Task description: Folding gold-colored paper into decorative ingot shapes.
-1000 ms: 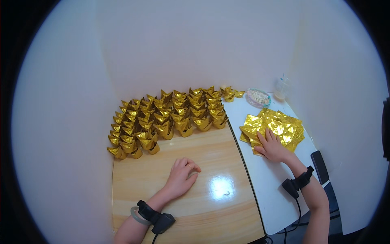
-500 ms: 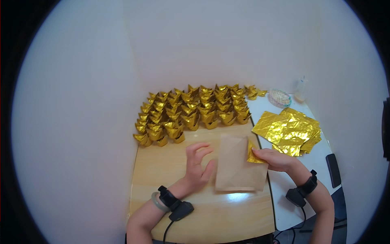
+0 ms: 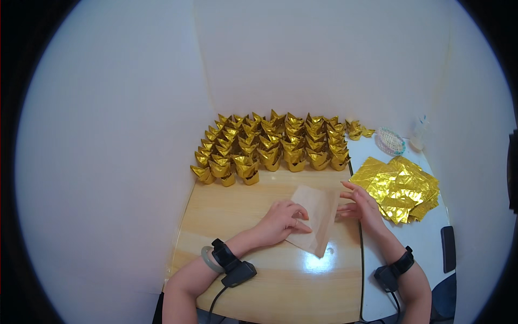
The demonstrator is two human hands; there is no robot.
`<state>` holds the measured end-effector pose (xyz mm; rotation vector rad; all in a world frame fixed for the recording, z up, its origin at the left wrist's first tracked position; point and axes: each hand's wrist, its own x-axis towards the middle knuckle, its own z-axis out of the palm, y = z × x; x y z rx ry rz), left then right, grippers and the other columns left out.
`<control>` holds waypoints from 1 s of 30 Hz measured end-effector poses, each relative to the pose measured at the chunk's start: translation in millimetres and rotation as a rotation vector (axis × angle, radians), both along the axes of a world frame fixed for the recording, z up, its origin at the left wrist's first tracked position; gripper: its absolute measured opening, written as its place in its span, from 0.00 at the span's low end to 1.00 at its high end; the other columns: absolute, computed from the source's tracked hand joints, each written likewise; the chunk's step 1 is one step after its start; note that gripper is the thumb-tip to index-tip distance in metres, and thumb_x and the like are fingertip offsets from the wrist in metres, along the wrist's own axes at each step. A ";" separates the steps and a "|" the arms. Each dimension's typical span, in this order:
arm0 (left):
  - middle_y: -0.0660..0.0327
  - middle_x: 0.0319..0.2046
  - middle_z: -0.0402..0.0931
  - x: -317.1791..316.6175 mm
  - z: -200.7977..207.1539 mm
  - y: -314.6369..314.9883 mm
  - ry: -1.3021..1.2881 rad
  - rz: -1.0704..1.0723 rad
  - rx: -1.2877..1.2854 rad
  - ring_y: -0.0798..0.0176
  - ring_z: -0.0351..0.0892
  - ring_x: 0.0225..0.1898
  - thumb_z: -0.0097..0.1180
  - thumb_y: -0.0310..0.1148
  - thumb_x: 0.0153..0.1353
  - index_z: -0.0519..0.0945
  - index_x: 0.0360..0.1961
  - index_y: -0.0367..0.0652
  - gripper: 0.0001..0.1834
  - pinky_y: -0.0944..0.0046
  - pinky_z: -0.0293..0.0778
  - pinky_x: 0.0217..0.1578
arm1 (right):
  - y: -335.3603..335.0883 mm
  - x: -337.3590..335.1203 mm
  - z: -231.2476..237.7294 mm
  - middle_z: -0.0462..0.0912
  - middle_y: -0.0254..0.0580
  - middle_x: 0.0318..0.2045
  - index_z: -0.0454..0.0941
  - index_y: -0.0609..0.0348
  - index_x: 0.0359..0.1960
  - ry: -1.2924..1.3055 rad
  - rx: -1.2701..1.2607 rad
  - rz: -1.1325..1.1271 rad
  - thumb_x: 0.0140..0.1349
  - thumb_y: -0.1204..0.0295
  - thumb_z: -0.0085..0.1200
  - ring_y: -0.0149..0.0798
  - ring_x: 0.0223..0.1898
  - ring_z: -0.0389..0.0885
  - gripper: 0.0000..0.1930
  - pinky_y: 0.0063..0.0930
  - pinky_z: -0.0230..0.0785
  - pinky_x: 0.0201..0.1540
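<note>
Left hand (image 3: 281, 220): loosely curled on the brown sheet (image 3: 324, 213); grip unclear.
Right hand (image 3: 362, 206): spread wide by its right edge.
Brown sheet: on wooden tabletop (image 3: 224, 208); light pressure could let it skew.
Gold stack (image 3: 400, 189): a wrist's brush could scatter it.

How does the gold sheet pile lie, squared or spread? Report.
Spread: in the gold sheet pile, corners jut out at different angles.

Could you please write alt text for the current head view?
A person's left hand is over a brown paper sheet at a wood-grain table, the right hand by its right edge. Behind stand rows of folded gold shapes; piled gold sheets lie to the right.
</note>
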<state>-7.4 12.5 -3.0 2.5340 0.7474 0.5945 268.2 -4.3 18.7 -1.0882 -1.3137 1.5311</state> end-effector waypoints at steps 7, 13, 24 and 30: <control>0.64 0.36 0.80 -6.2 -2.8 9.0 -0.241 -0.133 -0.161 0.59 0.76 0.45 0.54 0.14 0.45 0.86 0.30 0.51 0.18 0.59 0.68 0.51 | 4.6 2.9 -16.7 0.75 0.42 0.53 0.78 0.54 0.47 -0.525 0.765 0.168 0.44 0.85 0.54 0.42 0.57 0.69 0.24 0.35 0.66 0.57; 0.62 0.37 0.81 -9.2 0.9 5.9 -0.226 0.207 -0.407 0.59 0.77 0.43 0.52 0.29 0.59 0.81 0.41 0.44 0.11 0.61 0.70 0.50 | 8.5 5.5 -20.7 0.82 0.40 0.37 0.82 0.54 0.39 -0.677 0.701 0.230 0.54 0.72 0.60 0.41 0.47 0.76 0.10 0.33 0.70 0.46; 0.59 0.43 0.74 2.1 -2.3 -1.7 -0.332 0.499 -0.381 0.62 0.76 0.41 0.62 0.34 0.56 0.69 0.58 0.40 0.28 0.64 0.69 0.49 | -3.6 -6.5 -13.4 0.81 0.40 0.26 0.69 0.56 0.57 -0.537 0.360 -0.162 0.55 0.66 0.63 0.35 0.23 0.79 0.27 0.27 0.69 0.28; 0.54 0.50 0.67 -3.8 -9.5 2.1 -0.102 0.430 0.037 0.51 0.63 0.53 0.65 0.33 0.50 0.73 0.54 0.43 0.28 0.57 0.61 0.57 | 0.5 2.3 -20.2 0.71 0.49 0.50 0.66 0.54 0.60 -0.874 0.656 0.013 0.52 0.71 0.63 0.46 0.49 0.73 0.32 0.32 0.68 0.49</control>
